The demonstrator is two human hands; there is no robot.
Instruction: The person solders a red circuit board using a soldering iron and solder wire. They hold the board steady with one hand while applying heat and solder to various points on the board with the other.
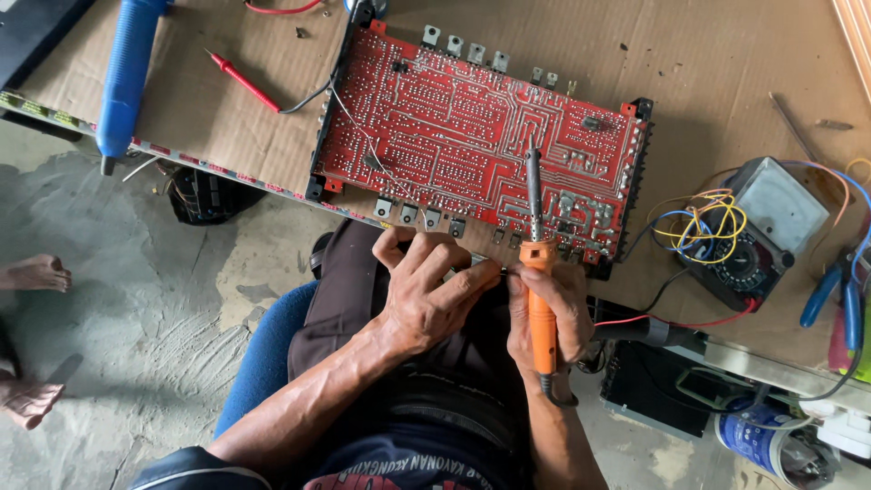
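Lap and dark shirt sit closest to my view, blue seat (263, 349) edge showing under the left forearm.

Left hand (426, 295): fingers curled and bunched, tips pressed onto the near edge of the red board (472, 136), meeting the right hand there. Looks like a pinch on something small at the board edge, but I can't tell what.

Right hand (544, 308): fist wrapped round the orange handle of the iron (537, 245). Iron stands roughly upright in frame, metal shaft pointing away from me over the board, tip above the solder side right of centre. Can't tell if the tip touches the copper.

Board: lies flat, trace side up, on cardboard (708, 63) covering the counter, near edge just past the counter lip. Row of metal tabs along far and near edges.

Around it:
- Meter (758, 231) right of the board, tangle of yellow and blue wires (703, 222) on it, red lead running back toward me.
- Blue clips (839, 295) at far right.
- Red probe (243, 82) left of the board, well apart from both hands.
- Blue pump (127, 73) at top left, lying diagonal over the counter edge.
- Screwdriver (791, 125) above the meter.

Floor (136, 299): bare concrete; another person's feet (34, 272) at the left edge.
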